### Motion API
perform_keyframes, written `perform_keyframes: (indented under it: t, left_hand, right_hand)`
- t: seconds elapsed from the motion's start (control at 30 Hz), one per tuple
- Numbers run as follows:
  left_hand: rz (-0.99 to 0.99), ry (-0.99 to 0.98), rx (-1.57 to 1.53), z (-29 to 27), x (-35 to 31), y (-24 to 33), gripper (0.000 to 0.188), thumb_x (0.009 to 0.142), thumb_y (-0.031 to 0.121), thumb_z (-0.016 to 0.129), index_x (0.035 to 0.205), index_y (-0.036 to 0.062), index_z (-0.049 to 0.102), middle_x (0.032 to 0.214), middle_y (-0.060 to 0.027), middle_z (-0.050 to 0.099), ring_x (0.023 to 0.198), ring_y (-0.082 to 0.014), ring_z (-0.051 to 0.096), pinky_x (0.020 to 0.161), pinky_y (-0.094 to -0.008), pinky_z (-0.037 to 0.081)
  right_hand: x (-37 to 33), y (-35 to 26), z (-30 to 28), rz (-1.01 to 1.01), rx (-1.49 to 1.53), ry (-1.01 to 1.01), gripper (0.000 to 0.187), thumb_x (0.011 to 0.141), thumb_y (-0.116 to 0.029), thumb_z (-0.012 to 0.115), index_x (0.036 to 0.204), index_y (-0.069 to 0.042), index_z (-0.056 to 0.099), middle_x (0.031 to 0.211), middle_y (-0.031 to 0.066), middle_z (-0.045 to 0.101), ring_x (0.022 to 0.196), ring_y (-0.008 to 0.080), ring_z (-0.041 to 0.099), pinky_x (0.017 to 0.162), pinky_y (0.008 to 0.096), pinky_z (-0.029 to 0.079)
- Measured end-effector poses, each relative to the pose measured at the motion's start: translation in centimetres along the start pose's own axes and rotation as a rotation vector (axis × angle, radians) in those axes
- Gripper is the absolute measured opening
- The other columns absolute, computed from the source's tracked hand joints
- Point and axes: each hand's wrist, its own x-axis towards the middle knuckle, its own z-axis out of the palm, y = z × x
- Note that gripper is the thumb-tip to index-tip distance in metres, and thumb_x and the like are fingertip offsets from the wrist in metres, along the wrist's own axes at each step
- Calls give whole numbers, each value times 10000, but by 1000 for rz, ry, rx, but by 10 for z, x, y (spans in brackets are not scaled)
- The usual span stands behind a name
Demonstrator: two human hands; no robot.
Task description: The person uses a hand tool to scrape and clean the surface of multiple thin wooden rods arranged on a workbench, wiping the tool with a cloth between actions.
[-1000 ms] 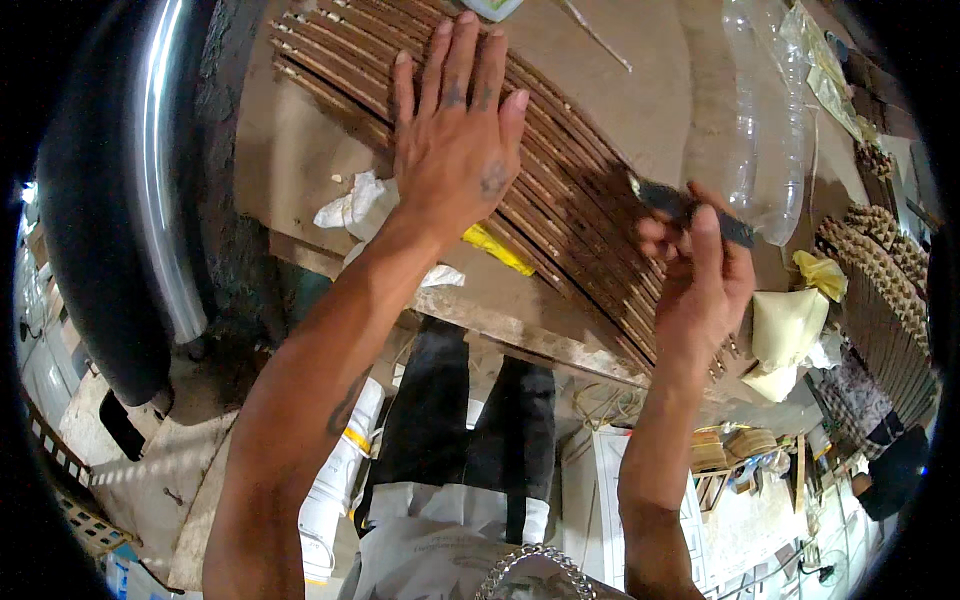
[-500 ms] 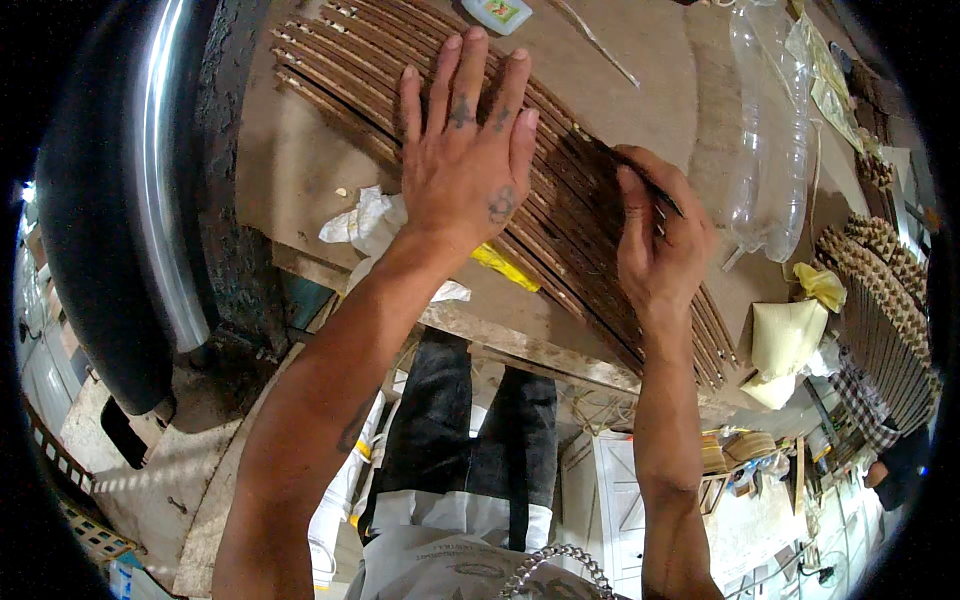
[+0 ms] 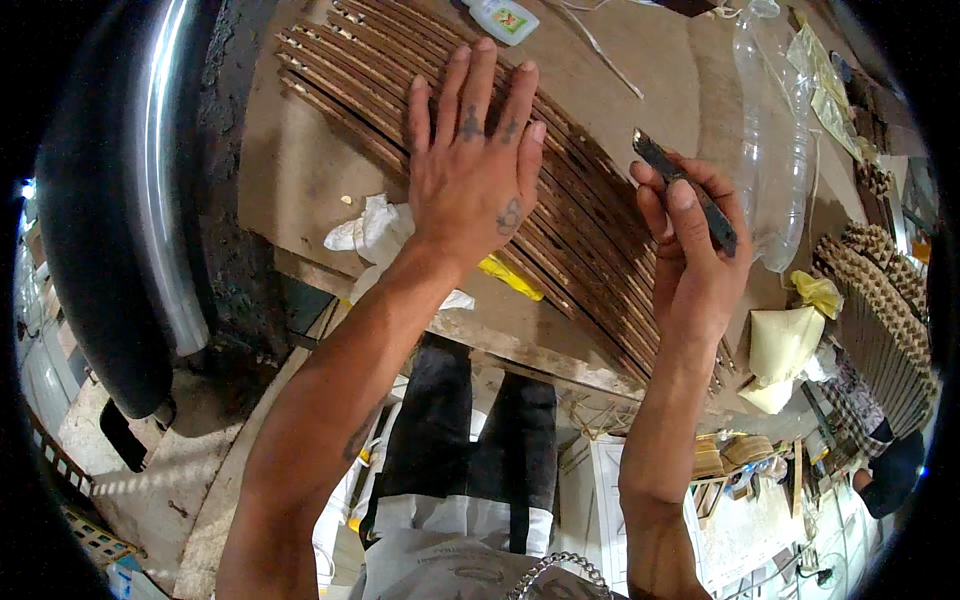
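Long, thin brown strips (image 3: 575,235) lie side by side, slanting across a brown work board (image 3: 300,190). My left hand (image 3: 468,185) rests flat on them, fingers spread and pointing away from me. To the right of the strips, my right hand (image 3: 700,265) is raised a little over their edge. Between its thumb and fingers is a narrow, dark flat tool (image 3: 653,153) with a shiny, pale tip pointing up and left. Its exact kind is unclear. A yellow piece (image 3: 515,278) pokes out from under the near side of the strips.
Crumpled white paper (image 3: 368,226) lies left of the strips, and a small clear bottle (image 3: 506,20) at the far edge. Clear plastic bottles (image 3: 775,130), a pale yellow bag (image 3: 785,345) and bundled strips (image 3: 870,300) are on the right. A black cylinder (image 3: 110,230) stands left. Another person (image 3: 893,470) is far right.
My right hand has lifted off the strips and moved up and right, turning so the dark tool shows more fully. My left hand stays flat on the strips.
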Motion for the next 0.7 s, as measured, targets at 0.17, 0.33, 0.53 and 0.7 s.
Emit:
perform_keyframes:
  t: [0.17, 0.33, 0.53, 0.7]
  left_hand:
    - [0, -5, 8, -1, 0, -1, 478, 1007, 298, 467, 1457, 138, 464, 1536, -166, 357, 1415, -373, 329, 1150, -575, 206]
    - [-10, 9, -16, 1, 0, 0, 474, 981, 300, 495, 1421, 123, 496, 1520, -164, 372, 1418, -350, 327, 1156, -571, 198]
    - [-13, -3, -27, -1, 0, 0, 479, 990, 280, 495, 1442, 121, 476, 1517, -174, 374, 1404, -368, 348, 1148, -571, 211]
    - [-10, -16, -28, -3, 1, -1, 481, 990, 281, 490, 1440, 113, 477, 1523, -175, 365, 1412, -366, 336, 1146, -579, 205]
  right_hand:
    - [-4, 7, -10, -184, -332, -97, 178, 951, -105, 657, 1030, 39, 588, 887, 145, 689, 811, 240, 719, 722, 303, 603]
    - [3, 10, 0, -232, -381, -139, 180, 976, -146, 631, 1022, 26, 605, 837, 118, 682, 702, 204, 707, 609, 290, 584]
    - [5, -12, -19, -64, -305, -190, 252, 997, -171, 596, 1155, 22, 630, 844, 118, 689, 683, 182, 696, 575, 266, 551]
    - [1, -8, -24, -128, -199, -130, 227, 955, -138, 652, 1123, 15, 643, 824, 92, 667, 648, 146, 644, 585, 250, 505]
